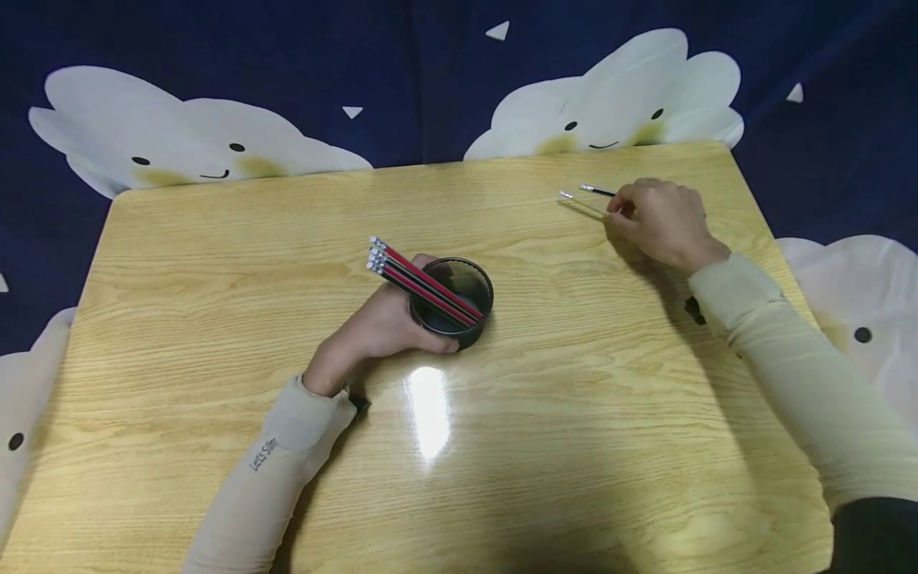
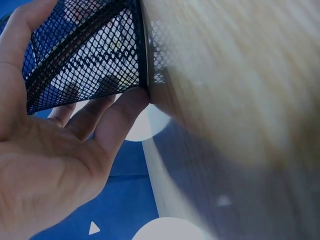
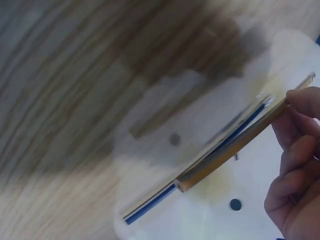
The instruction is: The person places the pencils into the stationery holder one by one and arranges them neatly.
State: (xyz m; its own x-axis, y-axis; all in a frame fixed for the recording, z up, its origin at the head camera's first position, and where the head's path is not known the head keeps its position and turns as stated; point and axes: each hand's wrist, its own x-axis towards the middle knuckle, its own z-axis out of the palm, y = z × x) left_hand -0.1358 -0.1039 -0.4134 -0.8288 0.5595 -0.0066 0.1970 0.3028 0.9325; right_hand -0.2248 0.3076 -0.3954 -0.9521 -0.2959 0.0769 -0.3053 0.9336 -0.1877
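My left hand (image 1: pixel 380 319) grips a black mesh pencil cup (image 1: pixel 469 279), fingers and thumb around its side. Several red-and-black striped pencils (image 1: pixel 430 291) lean in the cup, their white eraser ends over its left rim. Over the far right of the table, my right hand (image 1: pixel 663 219) pinches a yellow pencil (image 3: pixel 225 147) between thumb and fingers. In the right wrist view its blunt end tilts down toward the table. Beside it a dark blue pencil (image 3: pixel 195 167) lies on the wood, partly hidden by my hand in the head view.
The wooden table (image 1: pixel 574 399) has its far edge against a dark blue cloth (image 1: pixel 416 80) with white smiling clouds (image 1: pixel 610 112). Light glares off the tabletop just in front of the cup.
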